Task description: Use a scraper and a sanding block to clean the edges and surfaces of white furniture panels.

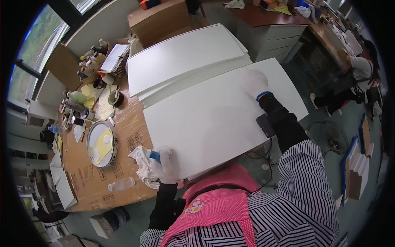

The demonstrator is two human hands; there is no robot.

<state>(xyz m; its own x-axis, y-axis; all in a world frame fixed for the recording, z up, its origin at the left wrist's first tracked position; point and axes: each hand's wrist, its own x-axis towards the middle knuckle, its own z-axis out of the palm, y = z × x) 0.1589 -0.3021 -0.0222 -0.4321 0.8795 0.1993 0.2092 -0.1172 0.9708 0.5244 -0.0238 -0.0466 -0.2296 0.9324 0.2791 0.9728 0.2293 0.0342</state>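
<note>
Gripping blue-capped tube [153, 155] + rag [142, 164], left hand [166, 166] closed | right hand [256, 83] flat, open on white board [205, 119]

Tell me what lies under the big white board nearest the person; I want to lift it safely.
The white board rests partly on a cardboard-covered table. Its far edge overlaps more white boards. Whatever else is beneath is covered.

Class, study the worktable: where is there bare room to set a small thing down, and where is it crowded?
Bare room: the middle of the front white board, between the left hand and the right hand, and the rear white board. A brown cardboard strip near the clear bottle is partly free. Crowded: the far left edge around the round tray, tape roll and bottles.
</note>
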